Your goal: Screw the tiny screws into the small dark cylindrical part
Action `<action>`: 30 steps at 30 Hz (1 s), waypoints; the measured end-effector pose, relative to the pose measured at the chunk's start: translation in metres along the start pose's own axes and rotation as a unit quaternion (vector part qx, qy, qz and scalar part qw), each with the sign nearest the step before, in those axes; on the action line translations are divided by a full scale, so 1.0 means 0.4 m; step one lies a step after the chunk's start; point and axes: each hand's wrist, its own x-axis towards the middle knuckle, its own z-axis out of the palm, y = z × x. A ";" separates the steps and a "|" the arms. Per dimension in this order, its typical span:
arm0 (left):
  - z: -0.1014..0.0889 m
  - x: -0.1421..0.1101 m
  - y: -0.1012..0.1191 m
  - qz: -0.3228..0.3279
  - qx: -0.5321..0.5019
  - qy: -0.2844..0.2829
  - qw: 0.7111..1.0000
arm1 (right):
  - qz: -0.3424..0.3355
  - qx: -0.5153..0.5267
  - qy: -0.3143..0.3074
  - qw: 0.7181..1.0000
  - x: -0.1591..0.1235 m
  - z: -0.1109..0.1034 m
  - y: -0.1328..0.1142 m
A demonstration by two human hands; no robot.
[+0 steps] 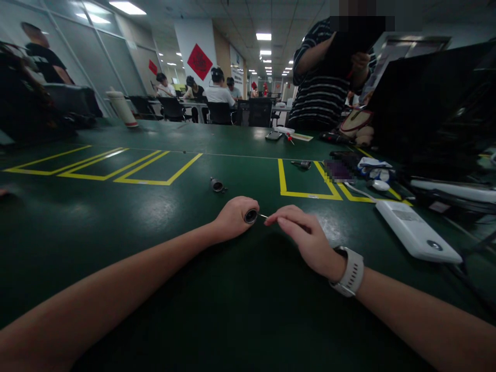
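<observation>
My left hand (236,214) is closed around a dark cylindrical part (251,216), whose round, ringed end faces me. From its right side a thin metal rod (263,216) reaches to the fingertips of my right hand (304,232). The right fingers are bent and pressed together at the rod's end; how they grip it is partly hidden. Just beyond my left hand, a similar dark cylindrical part (217,185) lies on the green table (174,315). Another small dark part (302,164) rests inside a yellow taped outline at the right.
Yellow tape outlines (143,182) mark the table. To the right are a white box-like device (418,232) with a cable, a white mouse (380,185) and a large black screen (434,103). A bottle (122,107) stands at the far left. A person in a striped shirt (318,98) stands across the table.
</observation>
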 end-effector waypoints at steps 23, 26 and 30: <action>0.003 -0.004 0.004 0.014 0.017 -0.004 1.000 | 0.096 0.134 0.013 0.986 0.000 0.008 0.002; 0.006 -0.004 0.004 0.027 0.036 0.001 0.999 | 0.008 -0.031 -0.003 0.999 -0.009 0.011 -0.020; 0.006 -0.005 0.005 0.038 0.060 0.001 0.998 | 0.008 -0.054 -0.016 0.998 -0.012 0.012 -0.027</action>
